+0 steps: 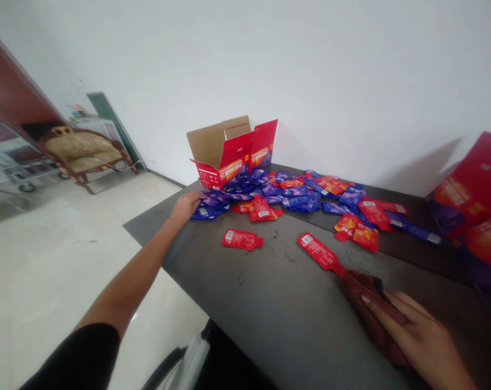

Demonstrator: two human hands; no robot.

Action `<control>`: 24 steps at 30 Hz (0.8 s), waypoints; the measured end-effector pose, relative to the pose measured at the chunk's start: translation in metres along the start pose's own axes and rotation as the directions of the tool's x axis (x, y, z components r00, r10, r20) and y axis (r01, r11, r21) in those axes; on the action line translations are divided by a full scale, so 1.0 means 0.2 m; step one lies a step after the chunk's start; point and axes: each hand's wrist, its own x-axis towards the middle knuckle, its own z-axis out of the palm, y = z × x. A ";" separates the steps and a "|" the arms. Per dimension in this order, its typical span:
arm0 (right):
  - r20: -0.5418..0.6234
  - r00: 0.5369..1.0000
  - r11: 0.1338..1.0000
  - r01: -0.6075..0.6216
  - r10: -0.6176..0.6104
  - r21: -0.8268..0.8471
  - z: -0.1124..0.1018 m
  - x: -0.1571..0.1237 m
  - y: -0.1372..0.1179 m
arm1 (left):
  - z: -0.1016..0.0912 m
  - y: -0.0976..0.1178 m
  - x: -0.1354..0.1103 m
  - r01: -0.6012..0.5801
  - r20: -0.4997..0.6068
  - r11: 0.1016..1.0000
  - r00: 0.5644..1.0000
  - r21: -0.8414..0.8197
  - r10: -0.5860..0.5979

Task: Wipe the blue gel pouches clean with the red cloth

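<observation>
My left hand (186, 207) reaches to the left end of the sachet pile, its fingers closed at the edge of a purple sachet (215, 199). My right hand (421, 336), at the lower right, is closed around a long reddish-brown object (371, 306) whose kind I cannot make out. Its far tip meets the narrow neck of a red spouted sachet (318, 251) lying flat on the table. A second red sachet (241, 239) lies alone, left of it. Purple and red-orange sachets (298, 197) are heaped loosely along the back of the table.
An open red carton (229, 162) stands behind the heap against the white wall, with another red carton (263, 143) beside it. More red cartons (460, 184) stand at the right edge of the dark table (245, 287). Across the floor is a wooden settee (85, 151).
</observation>
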 end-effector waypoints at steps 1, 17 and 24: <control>0.001 1.000 1.000 -0.004 0.004 0.010 0.00 0.00 0.00 | 0.01 0.00 0.01 0.002 -0.001 1.000 1.000 0.003 -0.002; 0.013 1.000 0.999 0.004 -0.005 0.039 0.00 0.00 -0.03 | 0.04 0.06 -0.01 0.016 -0.023 0.999 1.000 0.040 -0.015; 0.102 0.993 0.996 0.054 -0.060 0.070 -0.02 -0.01 -0.10 | -0.15 0.38 -0.09 0.043 -0.250 0.999 0.967 -0.007 -0.043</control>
